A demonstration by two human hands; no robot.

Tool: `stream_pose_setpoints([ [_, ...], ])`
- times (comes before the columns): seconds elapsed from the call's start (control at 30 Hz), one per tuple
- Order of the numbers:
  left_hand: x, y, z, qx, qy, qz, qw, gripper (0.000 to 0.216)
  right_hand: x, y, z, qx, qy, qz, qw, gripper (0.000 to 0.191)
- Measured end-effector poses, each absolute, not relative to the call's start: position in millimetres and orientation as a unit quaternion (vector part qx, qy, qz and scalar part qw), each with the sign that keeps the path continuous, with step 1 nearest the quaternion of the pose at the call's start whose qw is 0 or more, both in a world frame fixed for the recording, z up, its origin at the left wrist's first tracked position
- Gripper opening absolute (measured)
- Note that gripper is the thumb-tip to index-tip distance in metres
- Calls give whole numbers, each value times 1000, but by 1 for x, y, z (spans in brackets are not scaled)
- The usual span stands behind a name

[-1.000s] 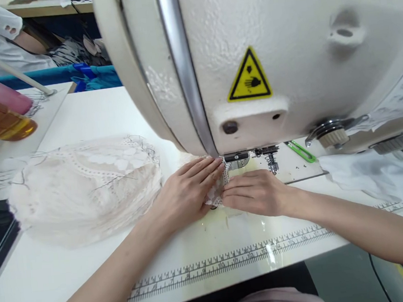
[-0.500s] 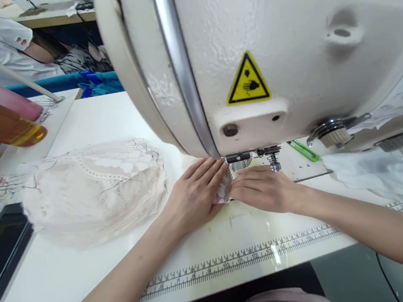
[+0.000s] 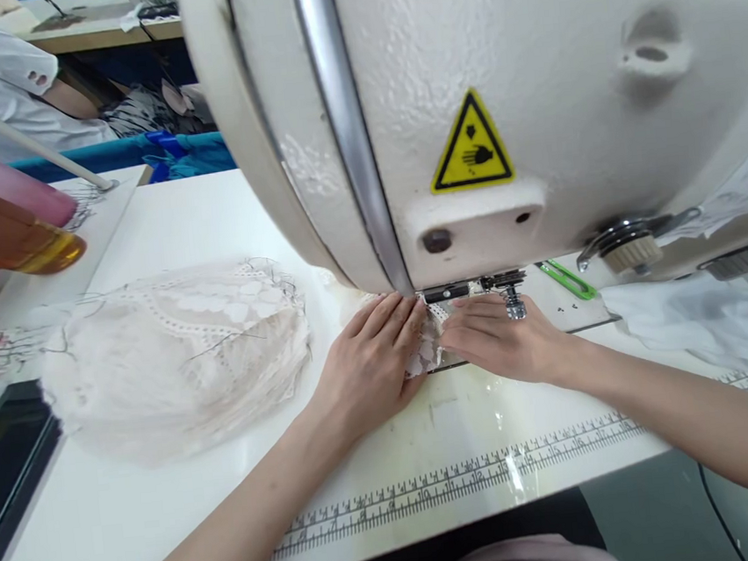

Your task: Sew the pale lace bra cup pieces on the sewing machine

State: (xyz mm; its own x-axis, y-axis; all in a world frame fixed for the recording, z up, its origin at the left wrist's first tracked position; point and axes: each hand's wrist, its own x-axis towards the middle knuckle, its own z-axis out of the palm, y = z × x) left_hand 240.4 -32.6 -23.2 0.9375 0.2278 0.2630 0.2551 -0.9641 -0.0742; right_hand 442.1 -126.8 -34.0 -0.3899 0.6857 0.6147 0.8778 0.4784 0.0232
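A small piece of white lace lies on the white table under the presser foot of a large cream sewing machine. My left hand lies flat on the lace's left side, fingers stretched toward the foot. My right hand presses flat on its right side, fingertips close to the needle area. Most of the lace is hidden between and under my hands.
A stack of cream lace pieces lies to the left. A dark tablet sits at the left edge, amber and pink bottles above it. White cloth lies right. A green clip is behind the foot. A ruler strip runs along the front edge.
Both hands have slid a little farther in toward the presser foot with the lace; the right hand has moved up closer to the needle.
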Motion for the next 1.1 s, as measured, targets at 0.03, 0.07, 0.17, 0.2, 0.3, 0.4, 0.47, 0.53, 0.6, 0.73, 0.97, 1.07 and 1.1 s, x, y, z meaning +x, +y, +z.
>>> stream_pose_setpoints([
  [0.03,241,-33,-24,-983,-124,-128,49,54,442,-127,-32,-488,-809,-194,264,12],
  [0.07,241,-33,-24,-982,-126,-129,48,54,442,-128,-30,-496,-804,-214,248,11],
  [0.17,242,-34,-25,-982,-128,-126,58,54,443,-130,-23,-511,-798,-261,185,12],
  [0.2,242,-34,-25,-982,-129,-123,62,54,443,-131,-22,-515,-797,-264,169,12],
  [0.3,242,-35,-26,-982,-130,-120,66,57,446,-131,-24,-536,-796,-234,157,13],
  [0.4,243,-35,-27,-982,-133,-115,64,59,449,-128,-31,-548,-795,-191,178,18],
  [0.47,242,-34,-27,-982,-136,-111,64,58,450,-127,-34,-551,-792,-181,191,21],
  [0.53,242,-34,-27,-982,-129,-119,66,55,451,-127,-32,-552,-791,-181,191,21],
  [0.6,241,-35,-26,-982,-106,-140,67,48,451,-128,-27,-547,-792,-186,197,18],
  [0.73,239,-35,-22,-981,-48,-179,54,35,451,-130,-21,-516,-809,-164,230,17],
  [0.97,236,-30,-20,-980,-45,-190,27,28,442,-124,-34,-456,-832,-81,307,19],
  [1.07,237,-29,-21,-979,-60,-194,28,28,439,-122,-36,-464,-831,-69,299,20],
  [1.1,237,-29,-21,-978,-66,-196,30,28,438,-122,-37,-469,-831,-63,293,22],
])
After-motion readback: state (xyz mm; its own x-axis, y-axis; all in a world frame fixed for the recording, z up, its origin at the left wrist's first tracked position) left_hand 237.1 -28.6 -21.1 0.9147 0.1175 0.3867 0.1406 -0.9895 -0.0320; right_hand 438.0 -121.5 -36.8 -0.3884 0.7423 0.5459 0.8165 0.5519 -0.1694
